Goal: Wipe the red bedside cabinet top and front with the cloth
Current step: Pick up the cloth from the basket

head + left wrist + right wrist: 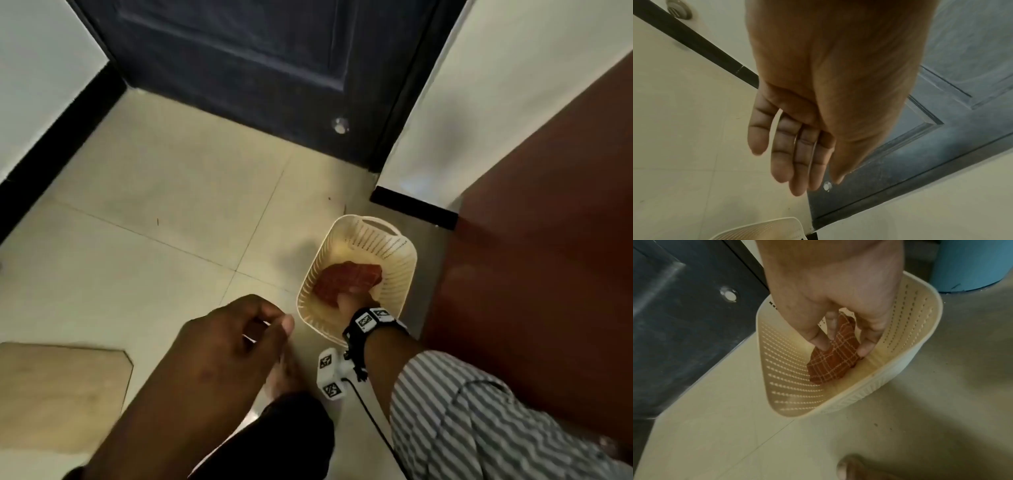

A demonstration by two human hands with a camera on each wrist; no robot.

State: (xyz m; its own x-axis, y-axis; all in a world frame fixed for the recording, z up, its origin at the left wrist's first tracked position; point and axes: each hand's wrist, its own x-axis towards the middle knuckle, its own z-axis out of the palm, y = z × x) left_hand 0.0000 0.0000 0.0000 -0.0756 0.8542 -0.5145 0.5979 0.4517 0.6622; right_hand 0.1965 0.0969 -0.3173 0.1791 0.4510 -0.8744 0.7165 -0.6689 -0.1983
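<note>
A red checked cloth (346, 279) (833, 358) lies bunched in a cream perforated basket (399, 255) (920, 331) on the floor. My right hand (352, 301) (842, 347) reaches down into the basket, and its fingers (866, 345) pinch the cloth from both sides. My left hand (239, 335) (795, 159) hangs in the air to the left of the basket, loosely curled and holding nothing. The red cabinet (541, 260) stands at the right, right beside the basket.
A dark door (239, 61) with a round metal stop (340, 125) closes the far side. White walls with black skirting flank it. Cream floor tiles (154, 205) spread left. A cardboard sheet (58, 390) lies at lower left. A blue bin (972, 264) stands behind the basket.
</note>
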